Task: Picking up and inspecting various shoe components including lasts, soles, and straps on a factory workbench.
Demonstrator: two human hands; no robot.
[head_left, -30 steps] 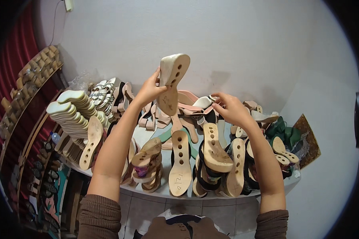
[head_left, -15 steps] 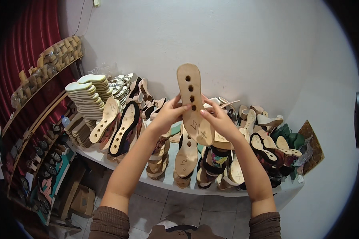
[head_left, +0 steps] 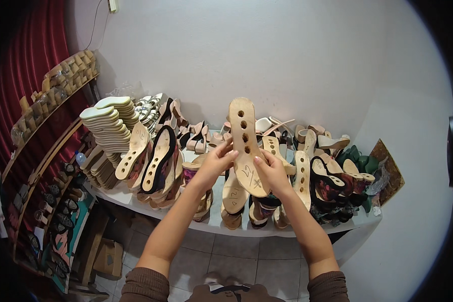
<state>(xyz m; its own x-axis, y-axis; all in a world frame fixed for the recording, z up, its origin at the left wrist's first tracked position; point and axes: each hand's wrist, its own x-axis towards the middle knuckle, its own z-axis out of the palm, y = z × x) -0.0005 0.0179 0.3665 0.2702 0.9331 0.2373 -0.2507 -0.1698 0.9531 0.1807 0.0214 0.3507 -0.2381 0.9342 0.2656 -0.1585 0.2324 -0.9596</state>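
Note:
Between my two hands is a pale wooden shoe sole (head_left: 245,168), held up above the table with its far end pointing away from me. A row of several dark-edged holes runs down its upper part, and pen marks show on the wider near part. My left hand (head_left: 219,163) grips its left edge, thumb on the face. My right hand (head_left: 274,173) grips the right edge the same way, with most fingers hidden behind. Below it stands another wooden sole (head_left: 234,196) on a stack. A black-rimmed sole (head_left: 158,156) with holes lies on the stack left of my left arm.
Stacked cream soles (head_left: 105,128) stand at the table's left. Dark patterned wedge sandals (head_left: 327,178) crowd the right, near a brown board (head_left: 387,171) by the wall. A curved shelf (head_left: 60,116) holds wooden heels and shoes at left. A cardboard box (head_left: 108,259) sits on the floor.
Both hands have come lower and a little nearer to me with the wooden sole still between them. The view has shifted slightly.

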